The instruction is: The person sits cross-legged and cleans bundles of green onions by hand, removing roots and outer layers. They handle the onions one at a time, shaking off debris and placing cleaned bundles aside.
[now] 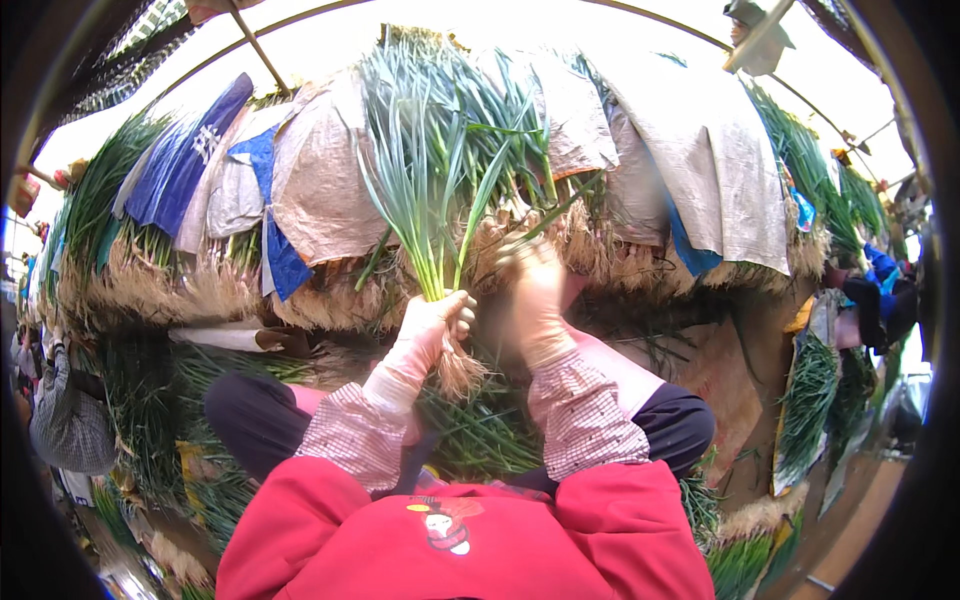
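Note:
My left hand (431, 322), in a thin pale glove, is closed around the lower stalks of a bunch of green onions (431, 255). Their leaves fan upward and the stringy roots hang below the fist. Beside it, to the right, my right hand (534, 289) is blurred, with its fingers near a loose green leaf (562, 206); whether it grips that leaf is unclear. Behind both hands lies a long heap of green onions (480, 127), roots toward me. Loose green leaves (480, 431) cover the ground between my legs.
Woven plastic sheets (326, 180) and a blue sheet (184, 157) drape over the heap. More green onions (808, 405) lie on a sheet at the right. One person (71, 420) sits at the far left, another (877, 300) at the far right. Cardboard (712, 390) lies near my right knee.

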